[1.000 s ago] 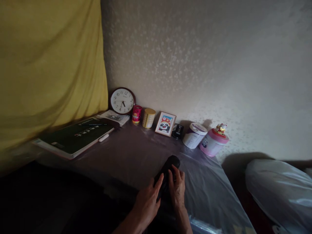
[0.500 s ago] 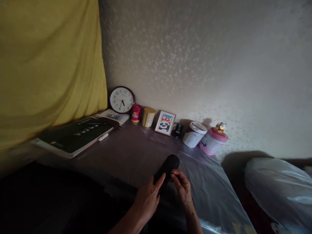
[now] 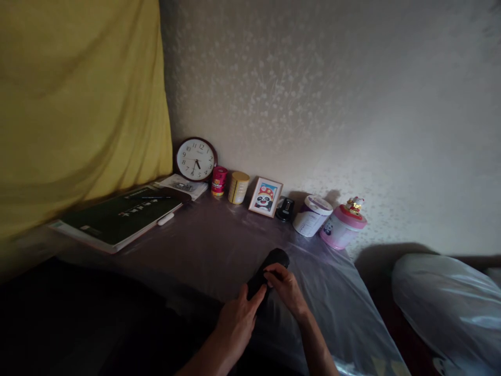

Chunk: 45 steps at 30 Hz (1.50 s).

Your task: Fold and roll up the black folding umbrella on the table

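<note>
A dark, long, rounded object (image 3: 278,257) lies tilted over the near part of the table. My left hand (image 3: 239,318) is wrapped round its lower part, thumb and forefinger pointing up along it. My right hand (image 3: 285,286) is at its upper right side, with thumb and fingertips pinched together over its surface. Whatever is between those fingertips is too small and dark to make out. The underside of the dark object is hidden by my left hand and shadow.
Along the wall stand a clock (image 3: 196,159), a red can (image 3: 219,181), a yellow can (image 3: 238,188), a framed panda picture (image 3: 265,197), a black item (image 3: 285,209), a white tub (image 3: 312,216) and a pink tub (image 3: 341,230). A large green book (image 3: 117,216) lies left.
My right hand has moved left and slightly up, from the dark object's right edge onto its surface. My left hand has hardly moved.
</note>
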Each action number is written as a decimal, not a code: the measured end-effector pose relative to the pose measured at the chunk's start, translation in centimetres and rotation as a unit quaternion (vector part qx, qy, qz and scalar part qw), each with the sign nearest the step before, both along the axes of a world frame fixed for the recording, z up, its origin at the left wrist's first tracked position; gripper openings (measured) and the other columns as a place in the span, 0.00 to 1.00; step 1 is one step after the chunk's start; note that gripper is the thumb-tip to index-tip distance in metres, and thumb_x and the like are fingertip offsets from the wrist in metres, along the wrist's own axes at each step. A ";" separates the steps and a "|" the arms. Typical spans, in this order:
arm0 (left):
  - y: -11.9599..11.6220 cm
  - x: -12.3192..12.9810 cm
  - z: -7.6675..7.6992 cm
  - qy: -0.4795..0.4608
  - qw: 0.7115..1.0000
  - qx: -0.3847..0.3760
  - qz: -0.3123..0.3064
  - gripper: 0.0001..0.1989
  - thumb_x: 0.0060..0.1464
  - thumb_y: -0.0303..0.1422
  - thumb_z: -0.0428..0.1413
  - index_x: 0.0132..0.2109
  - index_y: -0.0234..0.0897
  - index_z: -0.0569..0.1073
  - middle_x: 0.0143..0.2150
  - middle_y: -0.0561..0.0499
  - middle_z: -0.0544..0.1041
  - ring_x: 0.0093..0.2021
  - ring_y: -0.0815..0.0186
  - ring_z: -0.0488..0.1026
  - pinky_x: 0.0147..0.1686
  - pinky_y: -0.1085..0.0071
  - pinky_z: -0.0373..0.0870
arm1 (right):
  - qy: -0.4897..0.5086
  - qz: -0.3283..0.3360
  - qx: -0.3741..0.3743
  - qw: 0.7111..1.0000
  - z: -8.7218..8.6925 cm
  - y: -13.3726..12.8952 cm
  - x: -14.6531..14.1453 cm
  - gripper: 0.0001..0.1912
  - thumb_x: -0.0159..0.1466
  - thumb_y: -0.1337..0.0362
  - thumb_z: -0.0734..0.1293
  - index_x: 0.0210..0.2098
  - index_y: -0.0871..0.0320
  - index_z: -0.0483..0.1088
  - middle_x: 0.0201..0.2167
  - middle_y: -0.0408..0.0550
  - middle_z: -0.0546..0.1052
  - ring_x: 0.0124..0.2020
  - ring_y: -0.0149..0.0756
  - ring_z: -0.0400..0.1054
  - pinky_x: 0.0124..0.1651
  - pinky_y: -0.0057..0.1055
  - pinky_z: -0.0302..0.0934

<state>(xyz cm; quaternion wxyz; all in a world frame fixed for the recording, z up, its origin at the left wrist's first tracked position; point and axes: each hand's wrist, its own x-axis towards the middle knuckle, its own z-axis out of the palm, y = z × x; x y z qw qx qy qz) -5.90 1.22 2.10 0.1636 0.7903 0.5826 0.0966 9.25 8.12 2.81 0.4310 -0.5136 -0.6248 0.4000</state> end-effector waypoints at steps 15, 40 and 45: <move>-1.0 -1.2 0.9 -0.032 0.999 -0.038 0.005 0.38 0.53 0.26 0.52 0.66 0.38 0.41 0.63 0.32 0.56 0.47 0.57 0.73 0.44 0.65 0.68 | 0.055 -0.095 -0.047 0.993 1.2 1.1 0.7 0.20 0.51 0.48 0.68 0.31 0.58 0.74 0.17 0.38 0.69 0.18 0.28 0.61 0.22 0.26 0.57; -1.4 -1.8 -0.1 -0.054 0.998 -0.015 -0.018 0.42 0.47 0.17 0.46 0.66 0.40 0.37 0.67 0.41 0.47 0.61 0.59 0.59 0.53 0.68 0.64 | -0.093 0.056 0.074 0.991 0.2 1.7 -0.8 0.13 0.53 0.64 0.64 0.38 0.52 0.76 0.31 0.43 0.76 0.33 0.34 0.68 0.40 0.32 0.62; -1.3 -1.7 -1.1 -0.044 0.999 0.006 -0.023 0.40 0.50 0.19 0.46 0.66 0.39 0.37 0.67 0.40 0.48 0.59 0.59 0.61 0.52 0.69 0.64 | 0.020 0.029 -0.005 0.999 1.4 -0.4 1.2 0.12 0.52 0.64 0.66 0.36 0.54 0.75 0.29 0.42 0.74 0.31 0.33 0.66 0.37 0.29 0.60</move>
